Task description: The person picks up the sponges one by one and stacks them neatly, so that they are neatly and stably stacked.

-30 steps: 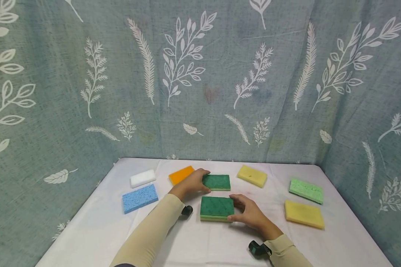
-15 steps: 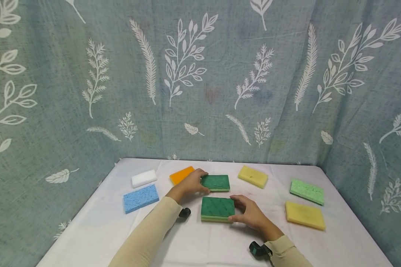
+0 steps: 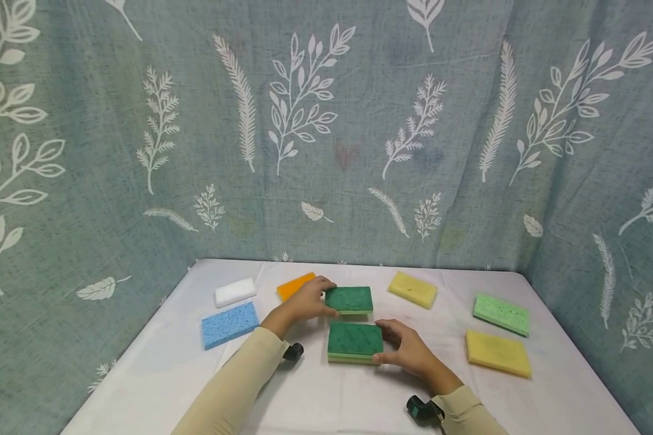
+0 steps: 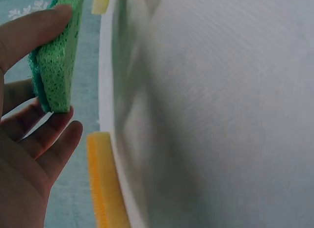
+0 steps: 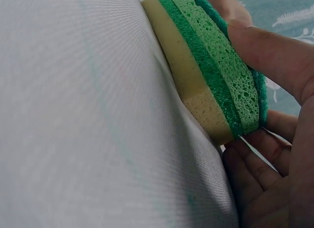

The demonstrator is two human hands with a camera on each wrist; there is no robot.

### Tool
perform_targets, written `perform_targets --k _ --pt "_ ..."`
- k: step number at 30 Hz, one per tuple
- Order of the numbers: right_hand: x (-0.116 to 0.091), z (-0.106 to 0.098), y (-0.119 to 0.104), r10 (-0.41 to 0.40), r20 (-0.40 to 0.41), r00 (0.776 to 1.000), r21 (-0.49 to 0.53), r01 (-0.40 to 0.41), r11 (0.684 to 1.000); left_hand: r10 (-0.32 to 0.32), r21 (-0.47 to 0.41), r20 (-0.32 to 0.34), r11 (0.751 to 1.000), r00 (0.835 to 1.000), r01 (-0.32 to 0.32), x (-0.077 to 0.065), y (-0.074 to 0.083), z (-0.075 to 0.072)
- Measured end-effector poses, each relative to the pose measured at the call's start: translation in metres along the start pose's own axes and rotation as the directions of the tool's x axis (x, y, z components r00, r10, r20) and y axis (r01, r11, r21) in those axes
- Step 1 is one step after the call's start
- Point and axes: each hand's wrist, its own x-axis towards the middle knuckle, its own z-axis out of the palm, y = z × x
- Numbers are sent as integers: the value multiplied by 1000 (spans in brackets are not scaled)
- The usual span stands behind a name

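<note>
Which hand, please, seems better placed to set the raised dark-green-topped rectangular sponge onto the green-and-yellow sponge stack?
Probably the left hand: it holds the raised sponge off the white cloth, just beyond the stack. The right hand grips the stack's side.

2 beige sleeves point(image 3: 231, 383), 2 black wrist devices point(image 3: 423, 409)

Curtained-off booth: leaf-print drapes point(image 3: 354, 235) on 3 sides, white-clothed table point(image 3: 332, 399).
</note>
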Motion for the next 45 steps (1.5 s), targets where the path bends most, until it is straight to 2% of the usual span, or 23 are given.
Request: perform_targets --k 8,15,26,33,39,45 --pt "0 -1 4 -22 13 1000 7 22 1000 59 -6 -1 998 998 -59 -15 14 -13" --pt "1 -1 5 -26 16 1000 11 26 1000 113 30 -10 993 994 -113 -28 24 -18" --pt "0 1 2 -17 13 1000 48 17 999 135 37 13 990 991 -135 -48 29 -16" --pt "1 0 3 -6 5 1000 11 5 1000 154 10 -5 988 988 -154 -57 34 -13" --pt "5 5 23 -36 -10 999 28 37 999 183 16 -4 983 983 -183 -62 41 -9" --pt "10 7 46 -44 -12 999 34 45 998 184 -19 21 983 983 -184 -67 45 -6"
